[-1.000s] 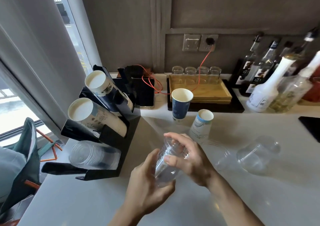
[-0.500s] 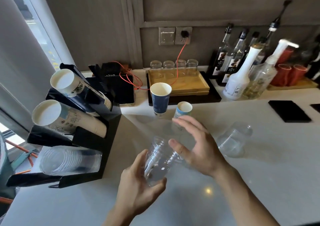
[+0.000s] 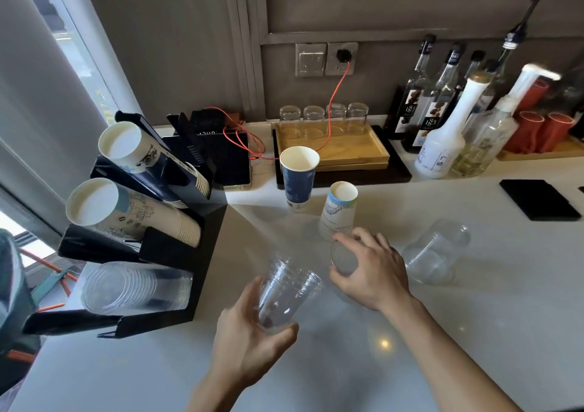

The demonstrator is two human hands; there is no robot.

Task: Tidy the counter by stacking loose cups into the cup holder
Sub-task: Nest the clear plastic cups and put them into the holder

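Note:
My left hand (image 3: 245,345) grips a nested stack of clear plastic cups (image 3: 286,291) above the counter, mouths tilted up and away. My right hand (image 3: 373,272) lies over another clear cup (image 3: 343,258) that lies on its side on the counter, fingers curled around it. A third clear cup (image 3: 434,255) lies on its side to the right. A blue paper cup (image 3: 298,179) stands upright and a white paper cup (image 3: 338,212) stands upside down behind my hands. The black cup holder (image 3: 207,247) at left carries two rows of paper cups (image 3: 126,207) and a row of clear cups (image 3: 136,286).
A wooden tray (image 3: 347,150) with several glasses sits by the wall, an orange cable (image 3: 331,108) running to the socket. Syrup bottles (image 3: 442,120) and red cups (image 3: 543,130) crowd the back right. A black pad (image 3: 538,199) lies at right. A window is at left.
My right hand has let go of the stack in my left hand and moved right and forward onto the clear cup lying on the counter. The view has shifted right.

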